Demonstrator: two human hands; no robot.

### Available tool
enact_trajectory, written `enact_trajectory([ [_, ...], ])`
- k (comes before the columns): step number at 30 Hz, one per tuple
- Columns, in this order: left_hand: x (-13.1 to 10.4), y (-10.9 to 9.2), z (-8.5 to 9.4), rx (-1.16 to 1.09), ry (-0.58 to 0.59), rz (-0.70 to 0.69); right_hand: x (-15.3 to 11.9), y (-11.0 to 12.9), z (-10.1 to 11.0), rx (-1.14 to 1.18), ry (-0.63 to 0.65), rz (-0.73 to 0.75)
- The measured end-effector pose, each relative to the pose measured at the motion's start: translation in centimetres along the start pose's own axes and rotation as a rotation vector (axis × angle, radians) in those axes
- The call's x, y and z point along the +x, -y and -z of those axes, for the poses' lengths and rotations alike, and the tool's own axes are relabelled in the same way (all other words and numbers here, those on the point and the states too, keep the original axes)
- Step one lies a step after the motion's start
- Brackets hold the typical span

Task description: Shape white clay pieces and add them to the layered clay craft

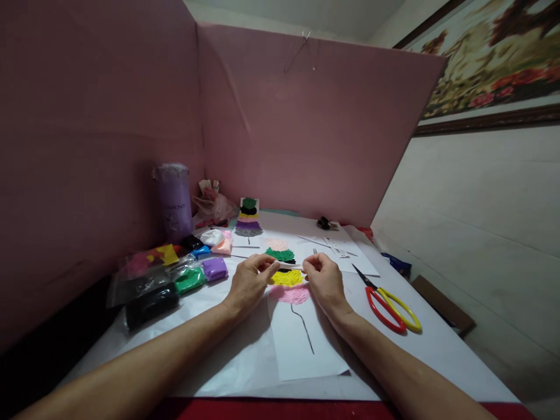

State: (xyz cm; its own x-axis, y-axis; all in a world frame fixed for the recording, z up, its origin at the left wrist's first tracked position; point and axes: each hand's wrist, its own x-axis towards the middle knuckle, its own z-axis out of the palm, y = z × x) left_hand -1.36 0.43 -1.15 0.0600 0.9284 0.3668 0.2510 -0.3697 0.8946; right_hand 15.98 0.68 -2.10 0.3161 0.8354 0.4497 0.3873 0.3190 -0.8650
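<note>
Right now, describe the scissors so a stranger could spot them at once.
Start at the white-covered table and look just right of the right hand. The scissors lie flat there, blades pointing away. One handle loop is red, the other yellow.

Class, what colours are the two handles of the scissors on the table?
One red, one yellow: scissors, head view.

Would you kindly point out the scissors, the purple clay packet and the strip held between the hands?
scissors [391, 305]: head view, on the red handle loop.
purple clay packet [214, 268]: head view, its top face.
white strip [289, 265]: head view, the middle between both hands.
</note>
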Motion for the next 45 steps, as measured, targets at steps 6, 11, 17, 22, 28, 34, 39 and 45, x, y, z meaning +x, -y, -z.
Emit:
enact_trajectory([
  [6, 0.1, -0.2, 0.1, -0.01, -0.023, 0.03, 0.0, 0.3, 0.0, -0.023, 0.016, 0.002],
  [11, 0.2, -0.3, 0.2, -0.005, -0.04, 0.047, -0.4, 1.0, 0.0, -0.058, 0.062, -0.012],
  [17, 0.4, 0.0, 0.3, 0.019, -0.089, -0.031, -0.5, 2.0, 0.2, -0.056, 0.041, 0.01],
  [22, 0.2, -0.8, 0.2, -0.187, -0.035, -0.055, -0.9, 2.3, -0.2, 0.166, 0.145, 0.035],
  [28, -0.2, -1.5, 0.1, -0.299, 0.06, 0.046, -1.9, 3.0, -0.6, 0.318, 0.247, -0.004],
  [34, -0.6, -1.9, 0.0, -0.281, 0.258, 0.013, -1.9, 3.1, -0.6, 0.473, 0.299, -0.086],
  [39, -0.4, -1.7, 0.1, -0.293, 0.19, 0.073, -1.6, 3.0, -0.4, 0.486, 0.34, -0.075],
  [45, -0.1, -1.2, 0.1, -0.225, 0.167, 0.058, -2.1, 3.1, -0.5, 0.353, 0.341, 0.021],
])
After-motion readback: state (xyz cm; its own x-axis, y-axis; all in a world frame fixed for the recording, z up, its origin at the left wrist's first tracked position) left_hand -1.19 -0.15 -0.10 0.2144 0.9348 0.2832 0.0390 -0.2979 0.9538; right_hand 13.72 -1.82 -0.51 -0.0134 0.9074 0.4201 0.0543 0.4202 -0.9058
